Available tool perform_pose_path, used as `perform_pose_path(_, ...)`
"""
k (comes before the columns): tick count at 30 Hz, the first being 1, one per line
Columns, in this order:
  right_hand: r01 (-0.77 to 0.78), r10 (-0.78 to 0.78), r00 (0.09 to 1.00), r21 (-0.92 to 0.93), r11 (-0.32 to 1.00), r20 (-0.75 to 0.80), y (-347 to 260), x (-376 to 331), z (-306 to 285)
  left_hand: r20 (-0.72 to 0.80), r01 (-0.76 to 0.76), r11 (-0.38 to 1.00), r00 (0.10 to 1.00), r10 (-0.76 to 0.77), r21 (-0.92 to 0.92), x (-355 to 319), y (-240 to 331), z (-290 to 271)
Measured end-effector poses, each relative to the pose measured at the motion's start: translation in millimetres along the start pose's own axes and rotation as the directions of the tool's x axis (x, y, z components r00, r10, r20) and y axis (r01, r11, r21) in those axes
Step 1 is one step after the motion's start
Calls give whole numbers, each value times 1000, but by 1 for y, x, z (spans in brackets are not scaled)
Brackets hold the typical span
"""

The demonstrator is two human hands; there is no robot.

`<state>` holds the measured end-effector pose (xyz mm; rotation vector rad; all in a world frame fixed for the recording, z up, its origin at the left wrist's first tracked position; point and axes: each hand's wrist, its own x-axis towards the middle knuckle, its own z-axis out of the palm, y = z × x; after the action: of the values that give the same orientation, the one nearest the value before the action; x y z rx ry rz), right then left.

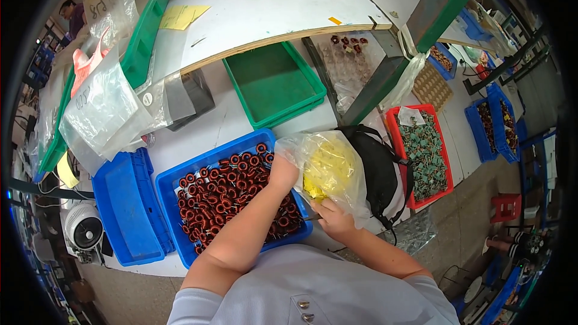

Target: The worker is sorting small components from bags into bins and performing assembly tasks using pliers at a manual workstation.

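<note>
A clear plastic bag [352, 195] filled with yellow pieces [328, 165] is between my hands, just right of a blue bin [165, 198]. My left hand [283, 173] grips the bag's left edge, its fingertips partly hidden by the plastic. At the bag's lower edge, my right hand [334, 219] is closed on the plastic beside some yellow pieces. A thin dark object shows by its fingers, too small to name. Many copper-wound ring coils [223, 189] lie in the blue bin under my left forearm.
A black bag [370, 168] and a red bin [448, 174] of green parts stand right. An empty blue bin [129, 204] and a small fan [84, 227] are left. Green trays [274, 84] sit beneath the raised white shelf [271, 6]. A green-and-grey post [436, 15] rises right.
</note>
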<state>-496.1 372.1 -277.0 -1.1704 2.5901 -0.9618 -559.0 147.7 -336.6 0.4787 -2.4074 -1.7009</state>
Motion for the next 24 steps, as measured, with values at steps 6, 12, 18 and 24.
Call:
perform_pose_path(6,25,-25,999,13,1000,-34,1,-3,-1,-32,28,993,999,-24,117,-1,2,6)
perform_pose_path(12,237,-232,972,-181,955,45,23,-41,-21,-40,164,887,986,-162,432,23,31,-48)
perform_pose_path(18,105,-106,994,-134,985,-1,6,-28,-32,67,141,898,981,-184,417,35,55,-46)
perform_pose_path(24,16,-13,997,41,999,-73,9,-29,-38,37,178,965,981,-189,193,6,61,-53)
